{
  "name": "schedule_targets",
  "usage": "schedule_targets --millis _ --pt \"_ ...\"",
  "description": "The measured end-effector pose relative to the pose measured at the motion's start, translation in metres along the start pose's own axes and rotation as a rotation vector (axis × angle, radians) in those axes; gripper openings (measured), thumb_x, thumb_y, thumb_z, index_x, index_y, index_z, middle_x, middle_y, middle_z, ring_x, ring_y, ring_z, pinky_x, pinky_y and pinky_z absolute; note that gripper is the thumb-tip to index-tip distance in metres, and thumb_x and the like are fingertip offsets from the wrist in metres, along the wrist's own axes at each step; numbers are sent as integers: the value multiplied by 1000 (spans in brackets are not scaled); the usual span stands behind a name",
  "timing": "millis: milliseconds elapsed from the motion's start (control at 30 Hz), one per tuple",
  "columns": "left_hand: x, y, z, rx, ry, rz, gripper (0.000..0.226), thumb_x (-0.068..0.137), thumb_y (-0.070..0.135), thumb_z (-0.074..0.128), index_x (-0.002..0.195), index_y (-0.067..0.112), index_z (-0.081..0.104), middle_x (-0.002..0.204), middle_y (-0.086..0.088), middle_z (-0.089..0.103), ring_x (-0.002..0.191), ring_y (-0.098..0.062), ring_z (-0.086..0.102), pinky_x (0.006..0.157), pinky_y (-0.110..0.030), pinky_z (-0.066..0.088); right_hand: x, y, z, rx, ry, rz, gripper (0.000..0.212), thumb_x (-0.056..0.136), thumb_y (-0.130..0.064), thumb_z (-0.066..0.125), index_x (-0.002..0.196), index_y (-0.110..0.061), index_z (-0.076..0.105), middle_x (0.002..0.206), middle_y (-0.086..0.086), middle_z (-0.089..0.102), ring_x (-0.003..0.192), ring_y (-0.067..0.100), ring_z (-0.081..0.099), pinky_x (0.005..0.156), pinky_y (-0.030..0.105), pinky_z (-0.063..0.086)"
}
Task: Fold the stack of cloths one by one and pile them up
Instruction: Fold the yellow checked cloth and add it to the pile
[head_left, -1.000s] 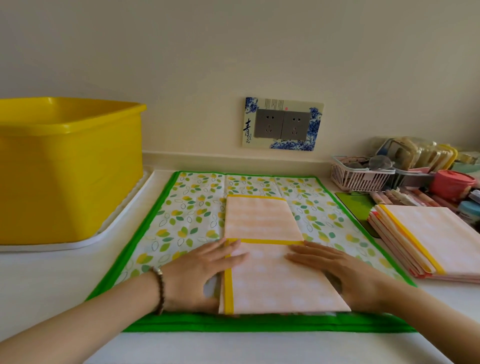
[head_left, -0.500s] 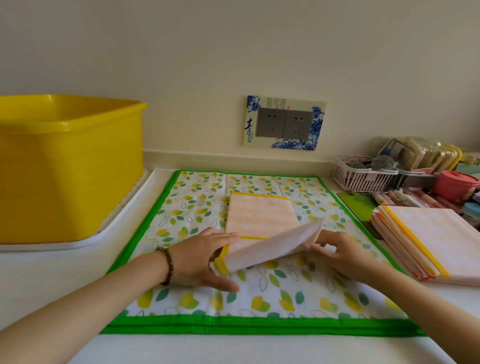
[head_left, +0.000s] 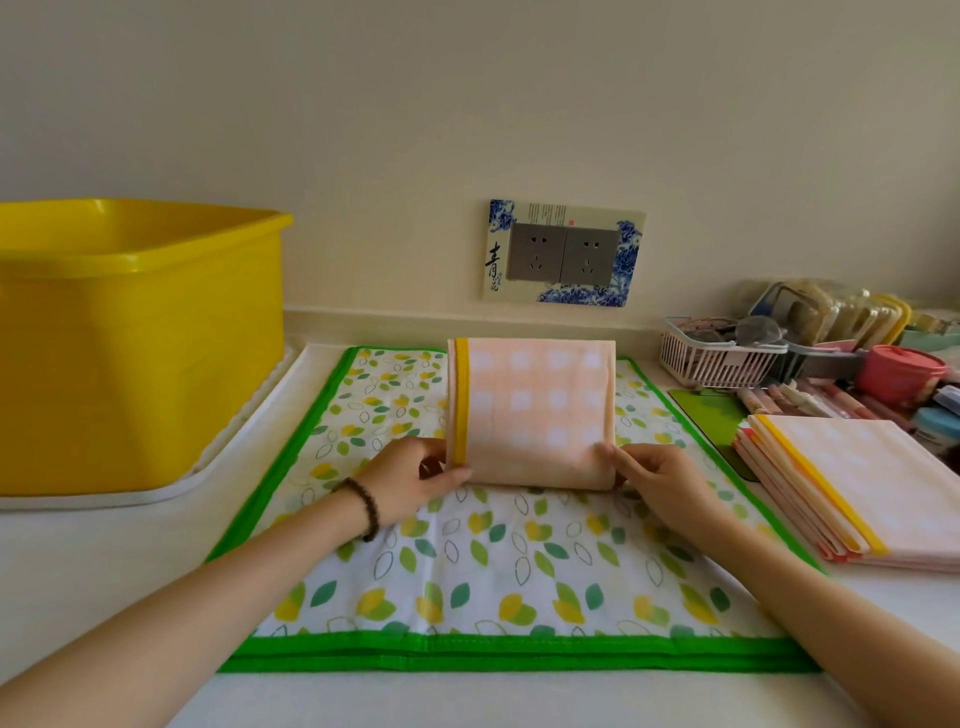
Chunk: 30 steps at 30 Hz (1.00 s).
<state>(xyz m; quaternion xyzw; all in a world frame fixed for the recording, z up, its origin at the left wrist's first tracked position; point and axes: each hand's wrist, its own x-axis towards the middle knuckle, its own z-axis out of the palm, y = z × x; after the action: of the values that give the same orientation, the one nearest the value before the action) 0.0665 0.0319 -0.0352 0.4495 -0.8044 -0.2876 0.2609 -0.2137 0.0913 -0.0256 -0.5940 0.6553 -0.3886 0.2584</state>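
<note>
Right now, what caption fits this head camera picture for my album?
Left hand and right hand pinch the peach cloth by its lower corners over the leafy mat.

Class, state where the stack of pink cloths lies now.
In the head view the stack of pink cloths lies on the counter at the right edge of the leaf-print mat.

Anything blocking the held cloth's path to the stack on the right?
Nothing visible. The left hand and right hand pinch the cloth at its lower corners; only flat mat and a flat green board lie between it and the stack.
</note>
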Motion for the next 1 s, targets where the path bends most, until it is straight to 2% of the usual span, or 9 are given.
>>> schedule_targets --millis 133,233,333,533,600,667,800,900,1000 --pt "8 -1 3 -34 66 -51 30 87 39 61 89 10 71 82 -2 71 72 -11 63 71 -23 52 6 -2 3 -4 39 36 37 88 -47 53 86 -15 72 63 4 61 48 13 48 42 22 43" --pt "13 -4 7 -58 126 -83 39 84 40 65 86 1 69 83 -15 71 72 -25 65 76 -38 54 12 0 6 -54 61 33 26 89 -43 55 85 -21 70 69 0 65 57 12 56 49 20 46" --pt "18 -2 8 -80 163 -107 37 82 35 69 100 3 65 84 -9 72 79 -21 67 79 -36 55 19 1 9 -60 98 46 22 88 -40 59 87 -20 70 67 -1 66 60 12 59 57 22 49" --pt "25 7 6 19 144 -180 67 84 34 67 140 21 33 76 -3 60 66 -12 55 60 -20 42 27 0 16 -103 181 87 21 84 -37 67 87 -16 68 69 -2 66 63 14 60 65 30 52" --pt "24 11 7 154 109 -145 62 87 38 61 142 28 31 89 -2 53 76 -15 53 67 -25 46 29 -2 17 -173 198 87 24 84 -35 67 96 -16 61 77 -3 63 66 12 57 58 26 47" --pt "25 15 10 323 102 -119 58 91 40 52 144 33 29 118 -4 42 107 -19 46 87 -31 45 30 -6 22 -272 229 34 28 86 -34 63 107 -17 55 92 -3 57 75 12 53 55 22 38" --pt "35 19 17 453 46 -26 50 99 32 34 148 31 22 155 3 14 142 -19 11 115 -34 16 36 -25 45 -362 238 -206 32 94 -31 52 123 -20 55 130 -1 51 112 17 53 88 26 42" --pt "41 17 26 493 -90 -58 49 102 30 21 150 28 14 159 4 3 146 -18 -2 117 -35 -1 47 -39 68 -555 100 -255 41 100 -29 37 138 -19 44 148 -2 38 136 16 34 112 31 24" --pt "42 11 35 539 -109 -91 49 102 32 15 151 25 10 159 4 1 146 -16 -3 117 -35 -3 55 -43 89 -675 -69 -228 47 102 -27 25 147 -16 26 156 -1 22 145 15 12 118 33 7"
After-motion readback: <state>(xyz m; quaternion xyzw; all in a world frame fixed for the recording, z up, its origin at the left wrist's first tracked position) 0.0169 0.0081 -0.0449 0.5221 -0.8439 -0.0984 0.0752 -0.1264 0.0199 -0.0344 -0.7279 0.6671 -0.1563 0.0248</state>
